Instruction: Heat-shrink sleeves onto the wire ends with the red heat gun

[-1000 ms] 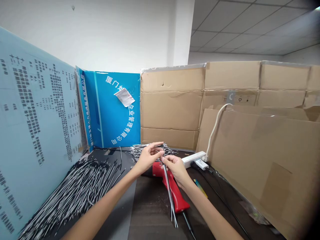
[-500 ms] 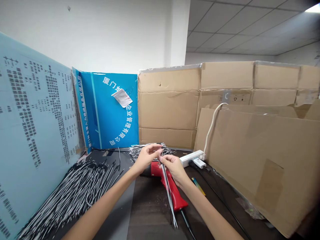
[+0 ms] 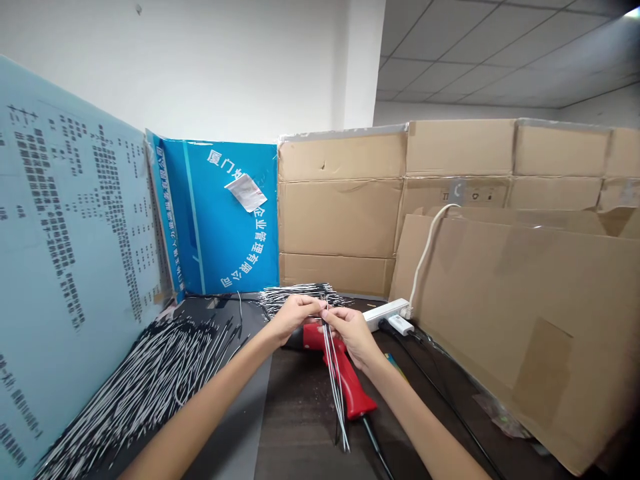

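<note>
- Thin black-and-white wires [image 3: 334,380] are pinched by the closed fingers of the left hand [image 3: 295,319] and right hand [image 3: 353,333], just above the red-handled tool [image 3: 353,390].
- A wire pile [image 3: 145,383] lies left of that tool on the counter [image 3: 295,427].
- The strands are best kept pinched tight and aligned.

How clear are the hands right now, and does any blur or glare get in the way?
In the head view, the left hand and right hand are evenly lit and fairly sharp, with the thin wires between them readable. The wide lens bows the pale blue printed panel, the lower right corner darkens, and a ceiling light glares at top right.
</note>
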### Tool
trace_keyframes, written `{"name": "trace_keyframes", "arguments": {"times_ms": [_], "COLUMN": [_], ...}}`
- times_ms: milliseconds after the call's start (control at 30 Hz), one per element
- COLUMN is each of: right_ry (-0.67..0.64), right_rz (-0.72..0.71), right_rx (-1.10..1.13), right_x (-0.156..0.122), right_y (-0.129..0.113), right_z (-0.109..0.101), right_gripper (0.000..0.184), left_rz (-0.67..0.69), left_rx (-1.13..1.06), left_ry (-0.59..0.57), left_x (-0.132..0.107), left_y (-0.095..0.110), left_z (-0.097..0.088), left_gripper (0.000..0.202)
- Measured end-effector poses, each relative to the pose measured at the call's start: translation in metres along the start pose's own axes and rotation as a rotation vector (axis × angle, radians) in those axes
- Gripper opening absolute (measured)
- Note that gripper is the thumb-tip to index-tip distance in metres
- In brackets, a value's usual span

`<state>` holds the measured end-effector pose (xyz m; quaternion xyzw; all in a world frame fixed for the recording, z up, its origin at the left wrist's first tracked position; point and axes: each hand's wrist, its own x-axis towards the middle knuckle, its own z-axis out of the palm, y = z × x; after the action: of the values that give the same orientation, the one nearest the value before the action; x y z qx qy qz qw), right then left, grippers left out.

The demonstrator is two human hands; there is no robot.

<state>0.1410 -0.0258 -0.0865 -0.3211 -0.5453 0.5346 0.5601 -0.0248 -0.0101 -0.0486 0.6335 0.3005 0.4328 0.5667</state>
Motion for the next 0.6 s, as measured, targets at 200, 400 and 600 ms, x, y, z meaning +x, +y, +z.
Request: {"name": "trace_keyframes", "arguments": {"times_ms": [200,400,600], "right_ry": [-0.006,-0.041,-0.057], "right_rz": [-0.021,-0.006,0.008], "right_rx": [-0.053,-0.056,-0.081], "right_x": [-0.001,-0.003,-0.005], "right_y": [-0.003,-0.007,-0.007], "right_z": [0.0,0.002,0.002], "right_gripper": [0.033,0.034,0.034], "left_rz": [0.002,0.01,0.046], "left_rx": [0.076,0.219,0.32], "left_ry": [-0.001,0.082,0.044], "left_x": [0.0,0.001,-0.001], "left_y": [0.004,0.009,0.014], "left_z": [-0.003,-0.008,-0.013], "left_gripper": [0.035,0.041,0.04]}}
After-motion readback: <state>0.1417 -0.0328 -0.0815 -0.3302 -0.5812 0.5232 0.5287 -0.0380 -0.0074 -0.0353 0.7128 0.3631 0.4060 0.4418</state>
